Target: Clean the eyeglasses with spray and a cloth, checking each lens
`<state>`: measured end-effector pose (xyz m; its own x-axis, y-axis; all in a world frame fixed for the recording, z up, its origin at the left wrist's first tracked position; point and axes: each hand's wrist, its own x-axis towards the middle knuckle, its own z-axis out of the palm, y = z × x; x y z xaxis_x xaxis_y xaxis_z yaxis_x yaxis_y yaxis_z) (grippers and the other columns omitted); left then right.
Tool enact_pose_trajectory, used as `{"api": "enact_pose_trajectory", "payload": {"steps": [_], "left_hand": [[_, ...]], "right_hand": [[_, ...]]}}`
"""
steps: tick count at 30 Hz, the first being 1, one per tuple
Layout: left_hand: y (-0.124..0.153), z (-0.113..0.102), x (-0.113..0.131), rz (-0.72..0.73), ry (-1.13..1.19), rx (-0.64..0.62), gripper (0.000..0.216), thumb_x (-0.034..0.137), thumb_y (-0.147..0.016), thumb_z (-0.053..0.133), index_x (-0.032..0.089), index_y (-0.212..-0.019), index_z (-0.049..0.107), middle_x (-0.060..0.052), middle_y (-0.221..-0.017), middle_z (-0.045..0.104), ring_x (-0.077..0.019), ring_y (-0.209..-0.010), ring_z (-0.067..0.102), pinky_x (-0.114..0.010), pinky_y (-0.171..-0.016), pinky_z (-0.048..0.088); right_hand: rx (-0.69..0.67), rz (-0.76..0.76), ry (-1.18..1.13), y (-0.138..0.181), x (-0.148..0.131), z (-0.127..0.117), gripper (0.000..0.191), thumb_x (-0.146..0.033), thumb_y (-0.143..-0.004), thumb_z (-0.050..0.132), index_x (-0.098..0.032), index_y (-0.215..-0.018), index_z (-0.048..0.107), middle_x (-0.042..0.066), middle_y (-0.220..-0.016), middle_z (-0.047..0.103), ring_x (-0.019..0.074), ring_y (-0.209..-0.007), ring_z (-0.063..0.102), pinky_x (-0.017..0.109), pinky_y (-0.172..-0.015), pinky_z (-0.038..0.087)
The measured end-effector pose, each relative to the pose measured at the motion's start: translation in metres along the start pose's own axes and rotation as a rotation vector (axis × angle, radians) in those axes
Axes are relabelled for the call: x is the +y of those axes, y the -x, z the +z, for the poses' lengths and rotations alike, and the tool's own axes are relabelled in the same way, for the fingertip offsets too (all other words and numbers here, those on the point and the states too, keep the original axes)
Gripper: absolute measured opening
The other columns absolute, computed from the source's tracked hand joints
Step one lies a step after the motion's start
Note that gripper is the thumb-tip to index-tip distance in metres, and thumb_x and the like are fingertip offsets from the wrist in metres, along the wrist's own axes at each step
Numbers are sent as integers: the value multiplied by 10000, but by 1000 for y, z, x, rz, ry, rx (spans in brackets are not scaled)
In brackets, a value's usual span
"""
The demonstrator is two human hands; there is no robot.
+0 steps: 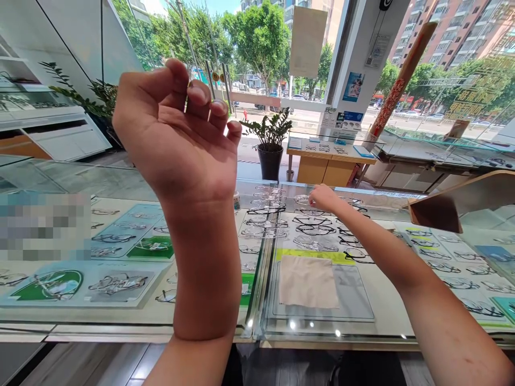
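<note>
My left hand (177,134) is raised in front of me, palm toward me, with the fingers curled. A thin metal sliver shows between the fingertips; I cannot make out what it is. My right hand (322,197) reaches across the glass counter (257,327) to its far side. Its fingers are closed down on a glasses frame (302,200) among the rows of frames (311,225) lying on top. Nearer me, a beige cloth (308,281) lies on a grey mat (356,300).
More glasses lie on display cards (120,252) under the glass at left and right. A tilted wooden-backed stand (454,206) sits at the right. Beyond the counter are a potted plant (270,145), a wooden desk (330,163) and shop windows.
</note>
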<state>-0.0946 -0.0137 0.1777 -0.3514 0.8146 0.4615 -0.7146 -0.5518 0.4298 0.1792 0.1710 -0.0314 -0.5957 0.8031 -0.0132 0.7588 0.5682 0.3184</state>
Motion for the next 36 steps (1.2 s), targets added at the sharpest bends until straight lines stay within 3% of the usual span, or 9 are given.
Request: {"api": "enact_pose_trajectory", "payload": {"steps": [4, 9, 13, 18, 24, 27, 30, 32, 36], "left_hand": [[2, 5, 0, -5, -21, 74, 139, 255, -949, 463, 191, -853, 541, 45, -695, 408, -77, -546, 460, -239, -496, 356], [2, 6, -1, 0, -27, 73, 156, 251, -934, 440, 192, -832, 543, 49, -685, 397, -74, -530, 466, -237, -498, 354], [3, 7, -1, -8, -18, 68, 162, 251, -939, 435, 191, -830, 538, 46, -684, 395, -74, -531, 466, -235, -489, 347], [4, 8, -1, 13, -12, 48, 145, 247, -921, 436, 190, -831, 536, 45, -695, 393, -71, -538, 467, -234, -502, 353], [5, 10, 0, 30, -36, 23, 194, 238, -935, 386, 199, -754, 444, 27, -700, 312, -70, -532, 432, -227, -502, 339], [6, 9, -2, 49, -92, -53, 280, 217, -973, 323, 210, -697, 371, 17, -706, 218, -76, -512, 381, -227, -497, 312], [8, 7, -4, 82, -179, -210, 307, 257, -981, 489, 220, -695, 386, 17, -704, 230, -95, -530, 397, -246, -529, 355], [10, 7, -6, 103, -235, -302, 328, 267, -913, 646, 224, -684, 417, 19, -683, 268, -110, -552, 402, -265, -560, 388], [17, 9, -12, 132, -281, -401, 310, 231, -836, 717, 222, -626, 489, 17, -627, 310, -120, -554, 338, -289, -562, 387]], "right_hand": [[-27, 3, -2, -4, -6, 1, 180, -234, -920, 678, -187, -936, 850, 158, -984, 822, 289, -1083, 665, 357, -857, 382], [-55, 47, -29, -5, -8, -3, 179, -267, -919, 693, -196, -897, 855, 153, -917, 817, 279, -1002, 693, 366, -874, 389], [-32, 128, -75, -6, -1, -11, 306, -385, -1005, 596, -232, -970, 858, 135, -975, 829, 281, -986, 690, 359, -822, 405], [0, 232, -121, -17, 14, -9, 285, -268, -1005, 580, -229, -1071, 855, 161, -1215, 797, 331, -1165, 616, 374, -876, 415], [-14, 270, -194, -36, 14, 6, 247, -210, -955, 640, -231, -1038, 872, 173, -1249, 779, 321, -1163, 598, 380, -948, 406], [11, 298, -227, -41, 8, 7, 264, -156, -937, 620, -211, -1000, 870, 180, -1259, 772, 323, -1188, 593, 394, -976, 402], [57, 363, -269, -41, 7, -1, 258, -127, -917, 615, -199, -954, 861, 182, -1206, 790, 321, -1165, 626, 398, -968, 423], [105, 429, -310, -35, 9, -15, 264, -158, -946, 591, -197, -988, 849, 174, -1112, 814, 303, -1069, 678, 379, -906, 458], [263, 512, -406, -2, 13, -56, 359, -298, -1055, 456, -225, -1207, 773, 114, -1056, 837, 250, -928, 730, 328, -776, 495]]}}
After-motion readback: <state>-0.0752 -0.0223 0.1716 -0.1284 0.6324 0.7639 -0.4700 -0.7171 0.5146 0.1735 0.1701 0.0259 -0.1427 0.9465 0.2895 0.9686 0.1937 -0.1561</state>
